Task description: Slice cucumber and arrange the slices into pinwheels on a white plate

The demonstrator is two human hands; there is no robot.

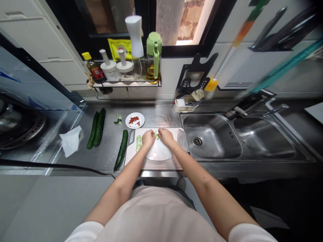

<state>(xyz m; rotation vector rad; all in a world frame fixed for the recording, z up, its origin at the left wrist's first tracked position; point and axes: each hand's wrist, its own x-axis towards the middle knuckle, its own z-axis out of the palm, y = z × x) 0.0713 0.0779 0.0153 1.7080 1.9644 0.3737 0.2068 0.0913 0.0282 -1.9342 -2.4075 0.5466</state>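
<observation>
Both my hands meet over the far rim of a white plate (158, 151), which rests on a pale cutting board (131, 158). My left hand (148, 138) is closed, its fingertips pinching pale green cucumber slices (156, 135). From the other side my right hand (166, 136) also has its fingers closed on the slices. How many each hand holds is too small to tell. A row of cut cucumber slices (138, 144) lies on the board, left of the plate. Beside the board's left edge is a whole dark green cucumber (121, 150).
Behind the board stands a small plate (129, 116) of chopped red pieces. Two more cucumbers (97, 127) and a white tissue (71, 140) lie to the left. A double sink (212, 134) is at the right. A rack (126, 84) with bottles and jars hangs at the back.
</observation>
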